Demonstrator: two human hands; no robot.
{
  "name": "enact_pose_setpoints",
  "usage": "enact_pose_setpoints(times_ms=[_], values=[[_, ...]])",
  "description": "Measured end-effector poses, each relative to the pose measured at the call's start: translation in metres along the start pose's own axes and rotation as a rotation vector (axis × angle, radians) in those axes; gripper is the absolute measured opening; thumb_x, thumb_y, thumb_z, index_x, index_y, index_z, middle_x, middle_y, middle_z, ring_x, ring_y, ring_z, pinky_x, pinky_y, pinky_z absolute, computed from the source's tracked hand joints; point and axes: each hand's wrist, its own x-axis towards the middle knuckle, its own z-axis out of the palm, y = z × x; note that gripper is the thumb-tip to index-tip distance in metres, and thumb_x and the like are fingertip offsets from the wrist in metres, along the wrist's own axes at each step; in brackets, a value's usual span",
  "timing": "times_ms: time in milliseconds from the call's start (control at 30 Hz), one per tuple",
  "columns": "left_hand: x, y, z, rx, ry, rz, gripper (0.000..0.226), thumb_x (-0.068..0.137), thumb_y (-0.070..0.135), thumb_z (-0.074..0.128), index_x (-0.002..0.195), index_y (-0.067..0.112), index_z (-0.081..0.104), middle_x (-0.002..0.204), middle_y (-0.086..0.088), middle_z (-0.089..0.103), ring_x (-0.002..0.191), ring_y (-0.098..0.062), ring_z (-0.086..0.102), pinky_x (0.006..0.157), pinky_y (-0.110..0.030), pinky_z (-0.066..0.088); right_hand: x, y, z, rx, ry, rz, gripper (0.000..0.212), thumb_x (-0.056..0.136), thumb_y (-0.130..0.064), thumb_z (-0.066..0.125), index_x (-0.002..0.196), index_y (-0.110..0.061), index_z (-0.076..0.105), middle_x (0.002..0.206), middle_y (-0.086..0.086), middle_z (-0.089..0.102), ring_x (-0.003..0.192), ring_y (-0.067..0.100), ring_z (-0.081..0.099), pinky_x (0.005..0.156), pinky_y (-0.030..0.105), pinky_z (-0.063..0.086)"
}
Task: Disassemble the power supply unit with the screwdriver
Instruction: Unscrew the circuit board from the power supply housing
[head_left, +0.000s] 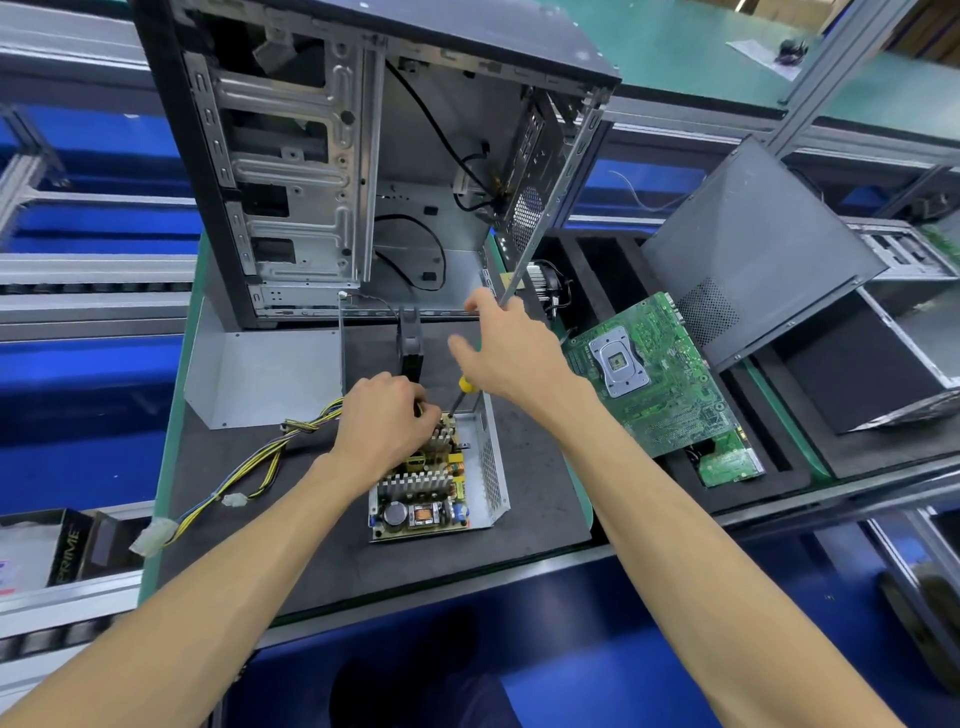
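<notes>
Resting just in front of the computer case (363, 156), the opened power supply unit (436, 478) was gripped by the left hand (384, 421); the right hand (511, 351) held the screwdriver (460, 395) loosely, fingers spread.

The word "PRIME" runs along the side of a dark box (72, 553) at lower left.
</notes>
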Motion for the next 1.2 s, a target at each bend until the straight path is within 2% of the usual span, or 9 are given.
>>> enact_pose_setpoints(times_ms=[100, 233, 367, 567, 667, 767, 933, 1100, 1200], values=[[0.0, 0.0004, -0.0004, -0.009, -0.001, 0.0, 0.022, 0.083, 0.026, 0.061, 0.068, 0.013, 0.072, 0.064, -0.001, 0.063, 0.071, -0.024, 0.056, 0.064, -0.032, 0.037, 0.0037, 0.0024, 0.0005, -0.011, -0.005, 0.026, 0.027, 0.105, -0.025, 0.042, 0.13, -0.015, 0.045, 0.098, 0.009, 0.062, 0.078, 0.034, 0.062, 0.057, 0.036, 0.035], [-0.0005, 0.0005, -0.0013, -0.011, -0.006, -0.008, 0.023, 0.084, 0.026, 0.061, 0.068, 0.013, 0.071, 0.062, 0.0, 0.06, 0.07, -0.023, 0.054, 0.065, -0.032, 0.036, -0.0001, -0.0016, -0.0009, -0.01, -0.031, -0.097, 0.048, 0.094, -0.035, 0.056, 0.138, -0.026, 0.039, 0.115, 0.001, 0.037, 0.06, 0.021, 0.052, 0.056, 0.032, 0.033], [-0.0006, 0.0012, -0.0022, -0.017, -0.009, -0.002, 0.023, 0.084, 0.025, 0.061, 0.069, 0.012, 0.072, 0.064, -0.001, 0.063, 0.07, -0.023, 0.054, 0.066, -0.034, 0.041, 0.0021, -0.0003, 0.0057, 0.02, 0.067, -0.048, 0.027, 0.107, -0.03, 0.041, 0.131, -0.02, 0.047, 0.105, 0.004, 0.054, 0.069, 0.031, 0.056, 0.059, 0.036, 0.033], [0.0, 0.0021, -0.0035, -0.008, -0.008, -0.006, 0.021, 0.083, 0.025, 0.061, 0.071, 0.013, 0.074, 0.062, 0.004, 0.054, 0.071, -0.023, 0.056, 0.064, -0.032, 0.039, -0.0028, 0.0, 0.0025, 0.137, -0.008, -0.155, 0.046, 0.089, -0.026, 0.063, 0.131, -0.024, 0.044, 0.11, 0.002, 0.038, 0.062, 0.021, 0.053, 0.058, 0.034, 0.045], [-0.0009, 0.0035, -0.0049, -0.013, -0.002, -0.002, 0.021, 0.083, 0.025, 0.062, 0.07, 0.013, 0.073, 0.061, 0.002, 0.056, 0.071, -0.026, 0.058, 0.063, -0.032, 0.037, -0.0007, -0.0038, 0.0019, 0.009, 0.052, -0.087, 0.034, 0.104, -0.038, 0.049, 0.133, -0.02, 0.047, 0.116, 0.007, 0.044, 0.072, 0.031, 0.056, 0.066, 0.035, 0.042], [-0.0003, 0.0031, -0.0042, -0.015, -0.003, -0.002, 0.02, 0.082, 0.024, 0.063, 0.072, 0.012, 0.075, 0.066, -0.006, 0.066, 0.073, -0.028, 0.059, 0.064, -0.034, 0.039, 0.0018, -0.0039, 0.0012, -0.059, 0.048, -0.02, 0.03, 0.109, -0.026, 0.037, 0.134, -0.014, 0.048, 0.119, 0.013, 0.055, 0.086, 0.038, 0.059, 0.067, 0.039, 0.042], [-0.0008, 0.0025, -0.0049, -0.018, 0.003, -0.009, 0.021, 0.083, 0.024, 0.062, 0.072, 0.011, 0.075, 0.066, -0.005, 0.065, 0.072, -0.027, 0.059, 0.064, -0.034, 0.041, -0.0022, -0.0056, -0.0026, 0.004, -0.026, -0.056, 0.05, 0.094, -0.034, 0.056, 0.14, -0.025, 0.04, 0.117, 0.004, 0.04, 0.069, 0.027, 0.053, 0.065, 0.034, 0.037], [-0.0001, 0.0027, -0.0048, -0.018, -0.009, -0.017, 0.022, 0.083, 0.024, 0.061, 0.071, 0.012, 0.074, 0.066, -0.005, 0.064, 0.073, -0.027, 0.059, 0.067, -0.035, 0.043, 0.0031, -0.0013, 0.0009, -0.043, 0.018, 0.001, 0.03, 0.107, -0.031, 0.041, 0.132, -0.016, 0.048, 0.103, 0.006, 0.061, 0.08, 0.033, 0.06, 0.065, 0.036, 0.038], [-0.0001, 0.0034, -0.0043, -0.019, -0.011, -0.02, 0.023, 0.084, 0.025, 0.061, 0.073, 0.012, 0.074, 0.066, -0.003, 0.064, 0.073, -0.025, 0.058, 0.068, -0.035, 0.044, 0.0007, 0.0, -0.0009, 0.015, -0.026, -0.083, 0.041, 0.096, -0.028, 0.053, 0.136, -0.022, 0.043, 0.117, 0.005, 0.049, 0.066, 0.024, 0.056, 0.058, 0.033, 0.036]])
